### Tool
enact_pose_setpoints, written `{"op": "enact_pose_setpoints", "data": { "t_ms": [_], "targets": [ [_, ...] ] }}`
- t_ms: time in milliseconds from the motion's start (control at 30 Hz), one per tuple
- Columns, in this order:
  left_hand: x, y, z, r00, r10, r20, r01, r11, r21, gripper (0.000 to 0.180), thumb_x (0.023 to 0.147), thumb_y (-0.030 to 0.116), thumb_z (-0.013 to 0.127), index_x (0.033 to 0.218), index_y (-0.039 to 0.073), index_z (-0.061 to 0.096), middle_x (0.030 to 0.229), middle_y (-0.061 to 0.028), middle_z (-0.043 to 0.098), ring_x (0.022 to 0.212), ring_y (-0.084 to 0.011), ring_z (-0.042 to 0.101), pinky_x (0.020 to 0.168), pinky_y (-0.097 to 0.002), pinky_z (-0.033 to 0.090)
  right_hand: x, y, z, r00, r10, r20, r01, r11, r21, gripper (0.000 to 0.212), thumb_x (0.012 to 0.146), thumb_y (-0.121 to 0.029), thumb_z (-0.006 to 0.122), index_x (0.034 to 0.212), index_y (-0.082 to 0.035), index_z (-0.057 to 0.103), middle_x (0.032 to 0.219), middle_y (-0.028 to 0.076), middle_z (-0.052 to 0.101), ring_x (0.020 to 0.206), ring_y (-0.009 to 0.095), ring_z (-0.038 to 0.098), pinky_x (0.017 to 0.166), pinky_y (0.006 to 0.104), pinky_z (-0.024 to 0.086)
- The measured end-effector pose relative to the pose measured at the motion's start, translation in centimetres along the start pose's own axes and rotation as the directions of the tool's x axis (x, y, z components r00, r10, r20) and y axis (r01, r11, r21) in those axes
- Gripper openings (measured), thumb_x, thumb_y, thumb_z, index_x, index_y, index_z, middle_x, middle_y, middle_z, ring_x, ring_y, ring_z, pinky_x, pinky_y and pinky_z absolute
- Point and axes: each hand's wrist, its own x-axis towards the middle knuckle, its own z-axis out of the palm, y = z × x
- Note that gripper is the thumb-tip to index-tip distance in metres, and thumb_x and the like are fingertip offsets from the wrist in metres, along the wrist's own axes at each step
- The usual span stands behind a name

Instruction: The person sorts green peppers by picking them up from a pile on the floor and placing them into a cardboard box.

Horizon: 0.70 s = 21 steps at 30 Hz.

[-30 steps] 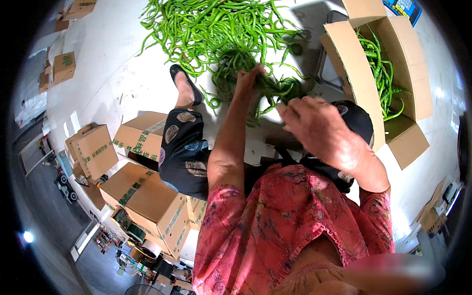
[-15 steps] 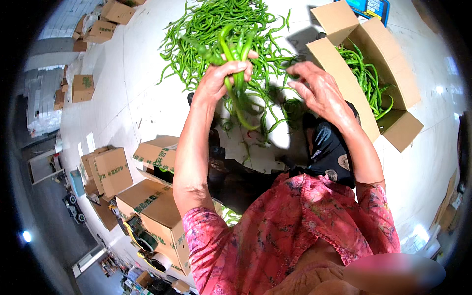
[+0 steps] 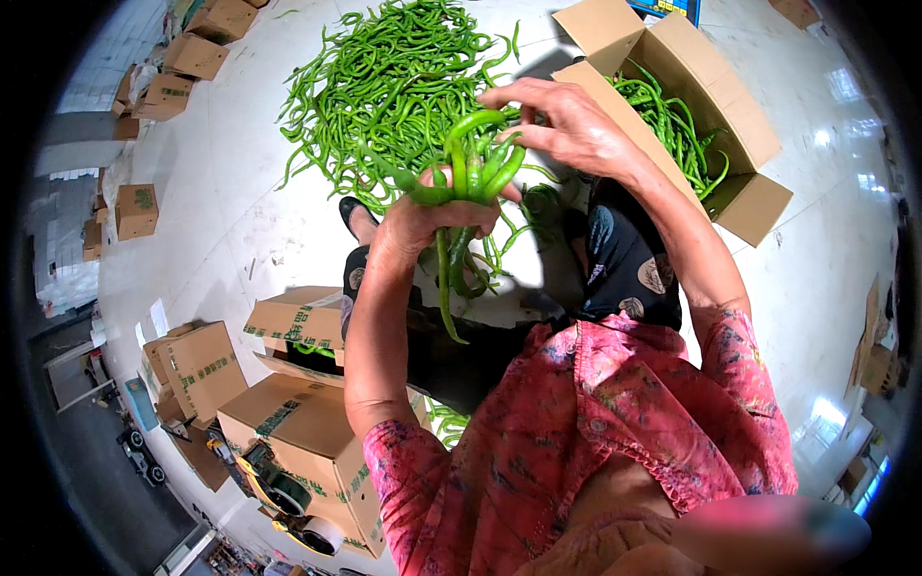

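Observation:
A bunch of long green chili peppers (image 3: 473, 176) is gripped in my left hand (image 3: 423, 223), its fingers wrapped round the middle. Pepper ends stick out above the fist and a few hang down below it. My right hand (image 3: 573, 123) is beside the top of the bunch, thumb and fingers apart, with nothing visible held in it. Its fingertips come close to a curved pepper; whether they touch it I cannot tell. Beyond both hands a large heap of green chili peppers (image 3: 384, 91) spreads over the pale floor. A few loose ones lie between my feet.
An open cardboard box (image 3: 715, 82) with green chili peppers (image 3: 667, 125) inside stands to the right, a blue device (image 3: 672, 8) behind it. At the lower left are closed and open cartons (image 3: 288, 413) and tape dispensers (image 3: 279, 480). More cartons (image 3: 197, 56) line the far left.
My left hand has come nearer to my body with the bunch of chili peppers. My right hand has moved up and left, toward the bunch's top. The whole view has shifted slightly.

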Motion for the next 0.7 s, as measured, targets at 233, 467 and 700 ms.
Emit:
{"op": "enact_pose_setpoints", "data": {
  "t_ms": [233,467,700],
  "targets": [
    [0.5,-1.4,-0.2,0.991,0.016,0.131,-0.010,0.999,-0.046,0.037,0.075,0.009,0.068,0.110,-0.003,0.064,0.073,-0.0060,0.062,0.065,-0.0149,0.057,0.061,-0.0282,0.045,1.4,1.0,-1.0,0.988,0.157,0.007,-0.157,0.981,0.115,0.019,0.090,-0.021,0.063,0.099,-0.005,0.059,0.081,0.009,0.064,0.071,0.019,0.059,0.066,0.0336,0.047],
    [-0.2,-1.2,0.4,0.998,-0.015,-0.065,0.018,0.998,0.052,0.043,0.072,0.015,0.064,0.109,-0.007,0.064,0.069,-0.0068,0.060,0.064,-0.0156,0.057,0.059,-0.0264,0.042,-1.8,5.1,-7.7,0.845,0.507,-0.170,-0.279,0.689,0.669,0.016,0.098,-0.018,0.056,0.106,-0.006,0.062,0.097,0.000,0.067,0.071,0.003,0.050,0.064,0.0187,0.044],
    [0.5,-2.2,-0.2,0.978,0.171,-0.122,-0.204,0.912,-0.355,0.056,0.079,0.026,0.062,0.123,-0.006,0.051,0.072,-0.0048,0.051,0.061,-0.0149,0.046,0.061,-0.0301,0.038,-9.9,5.8,-14.0,0.619,0.599,-0.508,-0.063,0.683,0.728,0.014,0.091,-0.009,0.060,0.104,-0.006,0.059,0.084,-0.001,0.059,0.070,0.007,0.053,0.060,0.0192,0.045]
  ]
}}
